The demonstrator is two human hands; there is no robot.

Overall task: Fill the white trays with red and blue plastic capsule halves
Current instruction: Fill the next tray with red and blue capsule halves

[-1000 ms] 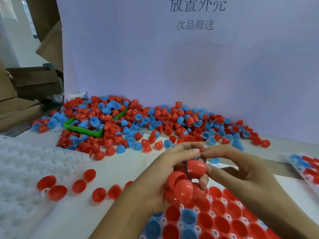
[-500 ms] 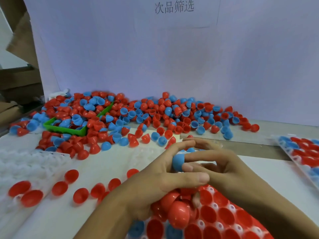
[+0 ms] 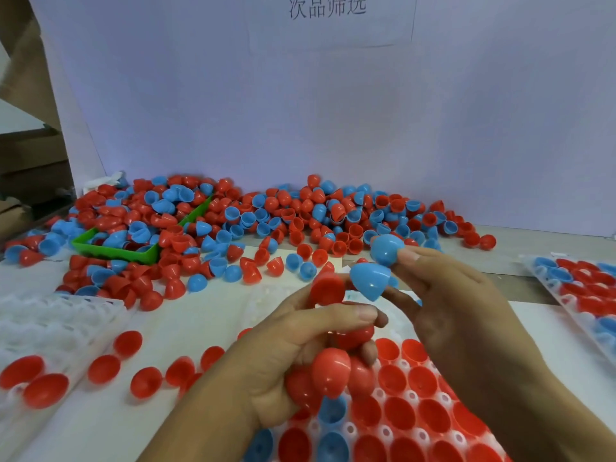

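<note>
Nearest, at the bottom of the frame, the white tray [image 3: 383, 393] lies on the worktop [image 3: 186, 315] with most visible cups holding red halves and a few blue ones. Just above it the left hand [image 3: 300, 358] is curled round a clutch of red halves [image 3: 331, 371], one more pinched up at its fingertips. The right hand [image 3: 446, 288], right of centre, pinches two blue halves [image 3: 371, 278]. I'd say the job now is to drop those blues into free cups: best set each one open side up, one at a time, so neither slips. Further left sits a mostly empty tray [image 3: 50, 321] with loose reds beside it; at the right edge, another filled tray [image 3: 580, 281]. Farthest back, the big mixed pile [image 3: 300, 215] spreads over a green bin [image 3: 116, 250].
</note>
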